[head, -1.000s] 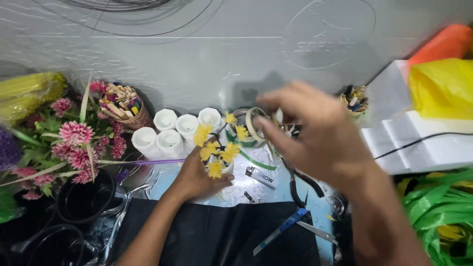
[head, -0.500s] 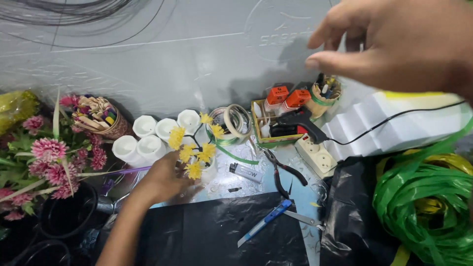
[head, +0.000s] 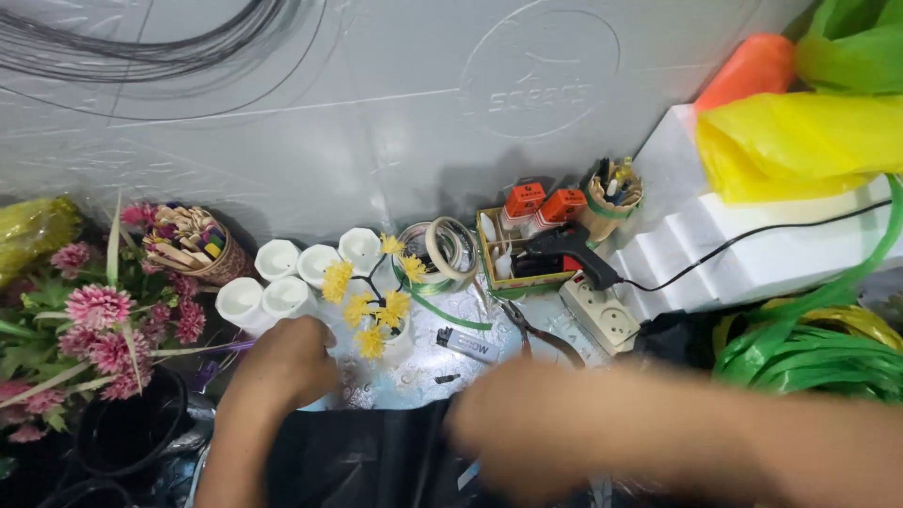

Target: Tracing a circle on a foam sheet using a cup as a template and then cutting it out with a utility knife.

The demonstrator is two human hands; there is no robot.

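The fingers of the left hand (head: 287, 362) curl inward against the base of the small pot of yellow flowers (head: 374, 306), seemingly bracing it so the thin stems stand upright; whether they truly pinch the pot cannot be told, since the knuckles hide the tips. The flowers rise just right of that hand, touching or nearly touching it, in front of a cluster of white cups (head: 282, 277). The right hand (head: 527, 437) sweeps low across the black cloth (head: 357, 456), too blurred to tell if its fingers are spread or closed. It sits well apart from the flowers, nearer the pliers (head: 536, 329) and tape rolls (head: 442, 249).
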